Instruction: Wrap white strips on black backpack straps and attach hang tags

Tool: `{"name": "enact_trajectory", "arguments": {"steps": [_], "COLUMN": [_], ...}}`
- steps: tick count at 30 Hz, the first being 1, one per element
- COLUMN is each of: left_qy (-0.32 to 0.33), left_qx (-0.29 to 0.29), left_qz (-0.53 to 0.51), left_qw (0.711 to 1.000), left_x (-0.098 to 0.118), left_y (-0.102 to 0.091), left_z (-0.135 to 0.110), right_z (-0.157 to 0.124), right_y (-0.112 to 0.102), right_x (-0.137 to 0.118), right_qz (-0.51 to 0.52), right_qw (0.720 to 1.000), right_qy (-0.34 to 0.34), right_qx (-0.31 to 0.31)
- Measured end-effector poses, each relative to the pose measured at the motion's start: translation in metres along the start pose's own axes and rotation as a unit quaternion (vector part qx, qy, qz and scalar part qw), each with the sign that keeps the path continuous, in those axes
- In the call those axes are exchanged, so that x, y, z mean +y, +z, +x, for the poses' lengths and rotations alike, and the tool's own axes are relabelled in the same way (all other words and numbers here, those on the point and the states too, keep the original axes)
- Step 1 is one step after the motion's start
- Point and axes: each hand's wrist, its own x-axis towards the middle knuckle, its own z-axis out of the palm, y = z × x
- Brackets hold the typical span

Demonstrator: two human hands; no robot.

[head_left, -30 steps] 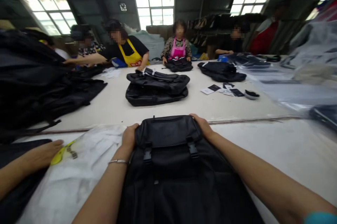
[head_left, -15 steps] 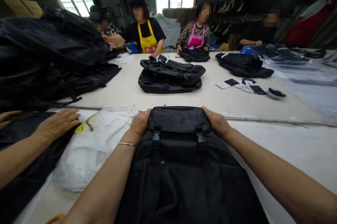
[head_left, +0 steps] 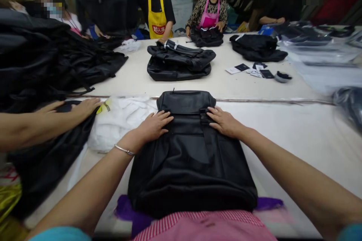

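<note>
A black backpack point(head_left: 192, 154) lies flat on the white table in front of me, its flap end pointing away and its base near my pink apron. My left hand point(head_left: 155, 124) rests on its upper left edge, fingers spread over the strap buckle there. On the other side my right hand point(head_left: 224, 121) lies with fingers apart beside the right buckle point(head_left: 204, 116). Neither hand grips anything. A zip puller stands up at the top of the flap point(head_left: 186, 100).
A co-worker's hands point(head_left: 85, 108) press on another black bag at left. Beside them sits a clear bag of white filling point(head_left: 121, 120). Across the table are a folded backpack point(head_left: 181, 62), hang tags point(head_left: 254, 69), plastic bags point(head_left: 325, 52) and a heap of black bags point(head_left: 56, 56).
My hands have let go of the backpack's top corners and now lie open on its sides, lower down. The view has tilted down; a black bag is now raised at upper left.
</note>
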Motion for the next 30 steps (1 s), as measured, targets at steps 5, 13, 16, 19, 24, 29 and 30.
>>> {"name": "enact_trajectory", "arguments": {"steps": [5, 13, 16, 19, 24, 29, 30], "left_qy": [0.003, 0.051, 0.021, -0.017, -0.017, 0.035, 0.034], "left_qx": [0.133, 0.128, 0.137, 0.134, 0.210, 0.257, 0.245], "left_qz": [-0.070, -0.126, -0.072, -0.029, 0.037, 0.059, 0.045], "left_qw": [0.989, 0.982, 0.988, 0.990, 0.977, 0.964, 0.968], "left_x": [0.037, 0.135, 0.155, 0.170, 0.194, 0.198, 0.197], "left_y": [-0.045, -0.032, -0.017, -0.011, 0.002, 0.016, 0.017], "left_z": [-0.071, -0.176, -0.179, -0.175, -0.182, -0.191, -0.191], "right_z": [-0.047, -0.153, -0.161, -0.162, -0.174, -0.181, -0.181], "right_y": [-0.066, -0.084, -0.068, -0.058, -0.046, -0.040, -0.039], "right_x": [-0.036, -0.141, -0.160, -0.173, -0.192, -0.199, -0.198], "right_qz": [0.129, 0.171, 0.096, 0.025, -0.060, -0.115, -0.120], "right_qw": [0.991, 0.981, 0.991, 0.997, 0.996, 0.987, 0.987], "right_qy": [-0.003, -0.085, -0.082, -0.065, -0.063, -0.108, -0.103], "right_qx": [0.022, -0.042, -0.037, -0.041, -0.002, 0.041, 0.041]}}
